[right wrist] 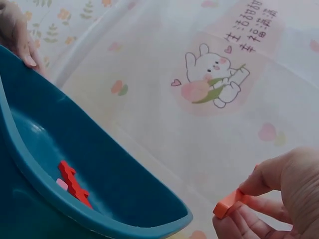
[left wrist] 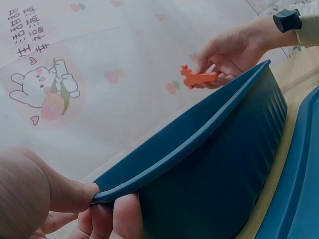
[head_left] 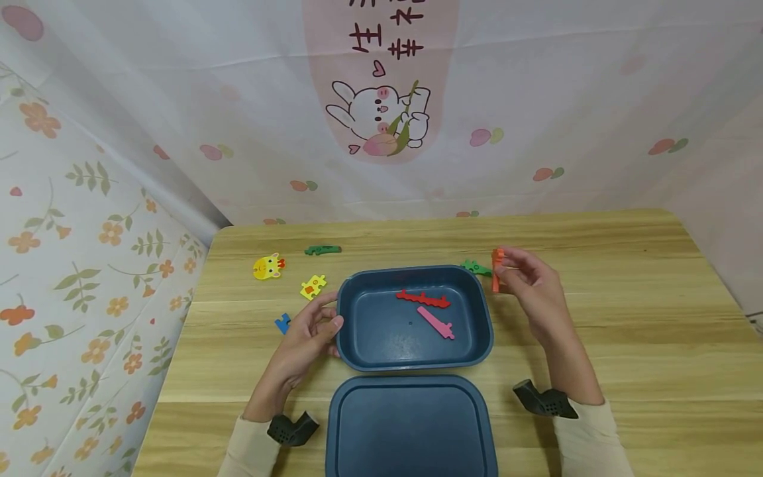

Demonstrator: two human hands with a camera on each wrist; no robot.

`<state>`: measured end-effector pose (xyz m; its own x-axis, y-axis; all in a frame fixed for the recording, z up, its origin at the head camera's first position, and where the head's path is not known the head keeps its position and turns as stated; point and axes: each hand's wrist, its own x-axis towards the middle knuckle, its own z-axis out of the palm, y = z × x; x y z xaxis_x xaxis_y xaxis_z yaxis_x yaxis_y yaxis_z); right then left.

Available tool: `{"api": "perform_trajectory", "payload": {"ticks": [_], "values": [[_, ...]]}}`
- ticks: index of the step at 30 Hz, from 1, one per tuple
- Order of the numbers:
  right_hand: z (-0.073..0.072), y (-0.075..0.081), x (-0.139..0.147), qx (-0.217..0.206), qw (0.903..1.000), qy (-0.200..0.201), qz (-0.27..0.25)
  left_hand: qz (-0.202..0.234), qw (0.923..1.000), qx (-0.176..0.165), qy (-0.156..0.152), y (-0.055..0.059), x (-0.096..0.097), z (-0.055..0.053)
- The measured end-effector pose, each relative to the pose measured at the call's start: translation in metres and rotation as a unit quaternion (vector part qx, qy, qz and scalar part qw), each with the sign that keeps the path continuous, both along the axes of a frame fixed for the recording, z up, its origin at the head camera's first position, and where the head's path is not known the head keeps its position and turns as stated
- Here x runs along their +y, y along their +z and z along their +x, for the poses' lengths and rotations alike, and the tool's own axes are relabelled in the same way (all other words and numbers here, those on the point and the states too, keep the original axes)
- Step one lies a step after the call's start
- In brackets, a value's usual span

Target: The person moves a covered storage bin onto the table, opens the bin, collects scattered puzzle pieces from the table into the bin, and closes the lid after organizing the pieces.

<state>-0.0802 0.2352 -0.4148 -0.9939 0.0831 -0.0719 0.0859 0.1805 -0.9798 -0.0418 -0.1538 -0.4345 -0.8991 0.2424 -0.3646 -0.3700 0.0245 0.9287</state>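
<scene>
A dark blue plastic box stands mid-table, holding a red puzzle piece and a pink puzzle piece. My left hand grips its left rim, thumb on top and fingers beneath, as the left wrist view shows. Just beyond the right side of the box, my right hand pinches an orange puzzle piece between thumb and fingers, above the table. Close by that hand, a green puzzle piece lies at the box's back right corner, partly hidden.
A blue lid lies in front of the box. Left of the box are a yellow giraffe-head piece, a yellow puzzle piece, a blue puzzle piece and a dark green piece. A printed curtain hangs behind the table.
</scene>
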Motion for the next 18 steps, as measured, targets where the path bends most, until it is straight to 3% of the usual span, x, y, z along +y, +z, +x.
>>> {"api": "perform_trajectory", "payload": {"ticks": [8, 18], "values": [[0.0002, 0.0021, -0.0053, -0.008, 0.9998, 0.018, 0.008, 0.002, 1.0000, -0.002, 0.000, 0.0005, 0.0000, 0.0003], [0.0031, 0.0068, -0.0069, 0.007, 0.9973, 0.065, -0.033, 0.006, 1.0000, -0.001, -0.002, 0.0008, -0.0002, 0.0003]]}}
